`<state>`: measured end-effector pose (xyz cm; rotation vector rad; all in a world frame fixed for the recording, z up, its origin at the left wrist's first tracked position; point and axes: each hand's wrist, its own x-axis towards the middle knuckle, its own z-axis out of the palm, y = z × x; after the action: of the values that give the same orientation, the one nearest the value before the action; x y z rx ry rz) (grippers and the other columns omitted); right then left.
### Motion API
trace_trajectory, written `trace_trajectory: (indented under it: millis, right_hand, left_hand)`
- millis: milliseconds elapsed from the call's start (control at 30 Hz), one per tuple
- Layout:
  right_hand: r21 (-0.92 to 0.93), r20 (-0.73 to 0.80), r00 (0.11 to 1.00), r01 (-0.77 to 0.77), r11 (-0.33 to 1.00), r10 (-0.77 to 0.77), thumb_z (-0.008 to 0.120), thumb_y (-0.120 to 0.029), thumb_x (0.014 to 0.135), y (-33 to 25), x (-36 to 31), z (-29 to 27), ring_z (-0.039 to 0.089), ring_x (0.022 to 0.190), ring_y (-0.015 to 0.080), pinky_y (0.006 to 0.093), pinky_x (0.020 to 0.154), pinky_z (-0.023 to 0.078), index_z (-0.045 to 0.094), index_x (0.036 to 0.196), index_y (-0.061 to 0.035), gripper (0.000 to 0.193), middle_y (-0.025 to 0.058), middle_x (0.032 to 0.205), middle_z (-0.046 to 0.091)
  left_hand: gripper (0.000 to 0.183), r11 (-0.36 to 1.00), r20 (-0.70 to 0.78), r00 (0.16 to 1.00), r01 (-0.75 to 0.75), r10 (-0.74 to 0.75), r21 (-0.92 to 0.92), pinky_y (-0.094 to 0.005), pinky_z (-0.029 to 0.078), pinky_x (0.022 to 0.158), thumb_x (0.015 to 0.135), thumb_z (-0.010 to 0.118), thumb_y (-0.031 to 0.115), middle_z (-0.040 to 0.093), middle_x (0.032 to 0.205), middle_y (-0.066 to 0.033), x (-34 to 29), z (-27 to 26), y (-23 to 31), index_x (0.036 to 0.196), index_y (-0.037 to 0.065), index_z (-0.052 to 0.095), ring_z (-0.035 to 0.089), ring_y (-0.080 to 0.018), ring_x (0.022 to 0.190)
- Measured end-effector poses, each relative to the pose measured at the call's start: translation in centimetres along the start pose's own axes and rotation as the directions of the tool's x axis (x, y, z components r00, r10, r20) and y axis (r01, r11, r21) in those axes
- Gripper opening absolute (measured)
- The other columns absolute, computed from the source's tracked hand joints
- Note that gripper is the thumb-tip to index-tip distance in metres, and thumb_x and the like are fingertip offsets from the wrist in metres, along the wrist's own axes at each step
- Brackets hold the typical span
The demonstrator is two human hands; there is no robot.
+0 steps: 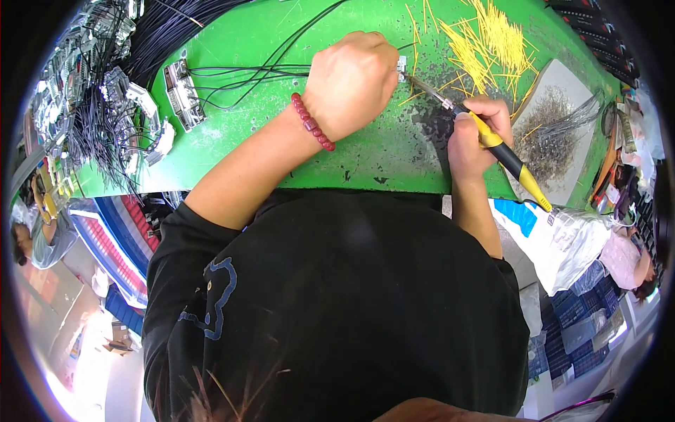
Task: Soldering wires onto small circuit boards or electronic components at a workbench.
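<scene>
My left hand [355, 81], with a red bead bracelet [311, 123] at the wrist, is closed over the green table. A small silvery part [401, 68] sticks out by its fingertips, and thin black wires [242, 70] run from the left to beneath it. The back of the hand hides most of the grip. In my right hand [474, 141] is a yellow and black soldering iron [503, 151], held like a pen. Its metal tip [422, 86] points at the silvery part, close to it; I cannot tell whether they touch.
A metal bracket-like piece [184, 95] lies left of my left hand. Beyond it are piled metal parts [130, 105] and bundled black wires [169, 35]. Thin yellow sticks [492, 46] are scattered at the far right. A pale board [555, 126] with dark residue and fine wires lies nearer.
</scene>
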<state>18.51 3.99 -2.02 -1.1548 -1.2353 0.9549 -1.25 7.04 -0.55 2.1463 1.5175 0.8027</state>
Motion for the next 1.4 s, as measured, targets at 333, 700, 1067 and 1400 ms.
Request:
trace_trajectory:
  millis: [333, 700, 1067, 1400]
  right_hand:
    - [0.047, -0.015, 0.999, 0.039, 0.998, -0.038, 0.048, 0.008, 0.068, 0.25, -0.15, -0.46, 0.044, 0.067, 0.0092, 0.0216, 0.065, 0.036, 0.054, 0.083, 0.0015, 0.017, 0.0058, 0.076, 0.052]
    - [0.07, -0.041, 0.999, 0.027, 0.997, -0.025, 0.053, 0.006, 0.069, 0.24, -0.12, -0.34, 0.047, 0.069, 0.0088, 0.0212, 0.065, 0.037, 0.057, 0.084, 0.0021, 0.016, 0.0075, 0.081, 0.057]
    - [0.018, -0.008, 0.999, 0.044, 0.999, -0.044, 0.061, 0.005, 0.073, 0.19, 0.05, -0.12, 0.043, 0.062, 0.0055, 0.0214, 0.057, 0.035, 0.055, 0.085, -0.0005, 0.014, 0.0015, 0.075, 0.052]
    - [0.053, -0.039, 0.995, 0.098, 0.994, -0.096, 0.058, 0.003, 0.072, 0.72, -0.14, -0.46, 0.044, 0.065, 0.0074, 0.0222, 0.06, 0.037, 0.054, 0.086, -0.0002, 0.015, 0.0031, 0.075, 0.052]
  left_hand:
    - [0.006, 1.0, 0.01, 1.0, -0.012, 0.012, 0.001, -0.0406, 0.05, 0.064, 0.075, 0.065, 0.005, 0.062, 0.076, -0.0109, 0.05, 0.01, 0.0, 0.071, 0.003, 0.06, 0.061, -0.0311, 0.074]
    - [0.007, 0.997, 0.097, 0.995, -0.033, 0.026, 0.069, -0.0422, 0.051, 0.065, 0.078, 0.064, 0.008, 0.06, 0.081, -0.0103, 0.48, -0.56, 0.47, 0.075, 0.003, 0.06, 0.061, -0.032, 0.077]
    - [0.006, 0.996, 0.132, 0.991, -0.028, 0.017, 0.082, -0.0427, 0.052, 0.066, 0.079, 0.063, 0.008, 0.059, 0.083, -0.0099, 0.56, -0.64, 0.5, 0.078, 0.004, 0.059, 0.061, -0.032, 0.08]
    - [0.007, 0.996, 0.133, 0.991, -0.034, 0.022, 0.088, -0.0434, 0.052, 0.065, 0.08, 0.062, 0.009, 0.059, 0.083, -0.01, 0.54, -0.67, 0.48, 0.077, 0.004, 0.059, 0.061, -0.0323, 0.08]
